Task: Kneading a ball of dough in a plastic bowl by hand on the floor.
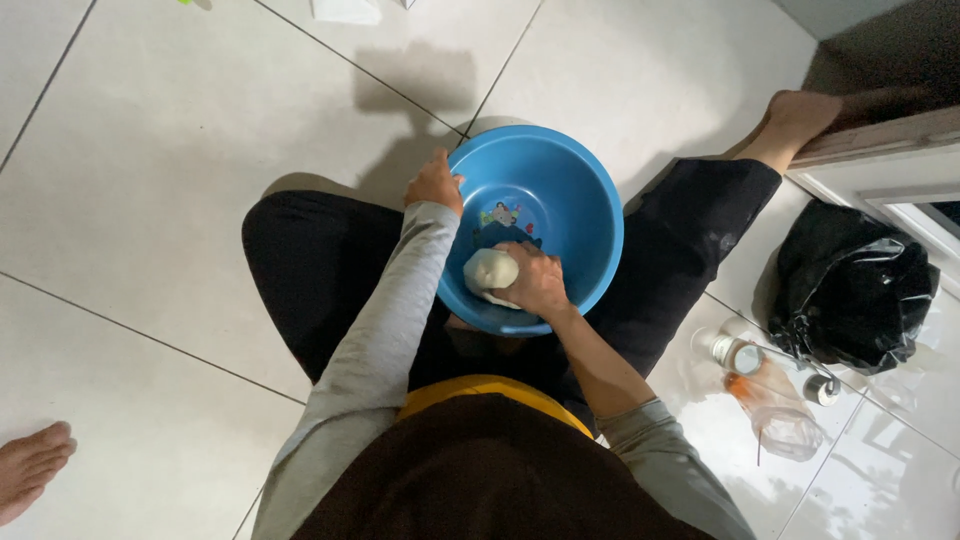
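I sit on a tiled floor with a round blue plastic basin (585, 195) between my legs. My left hand (436, 183) grips the basin's rim on its left side. My right hand (535, 280) is down inside the basin, closed over a pale lump of dough (488, 270) that rests on the bottom near the front wall. A small coloured picture shows on the basin's bottom just behind the dough.
A black plastic bag (850, 285) lies to the right by a white door frame. A small jar (738, 354) and a clear plastic bag (780, 410) lie on the tiles at my right side. Another person's bare foot (30, 465) shows at the lower left edge.
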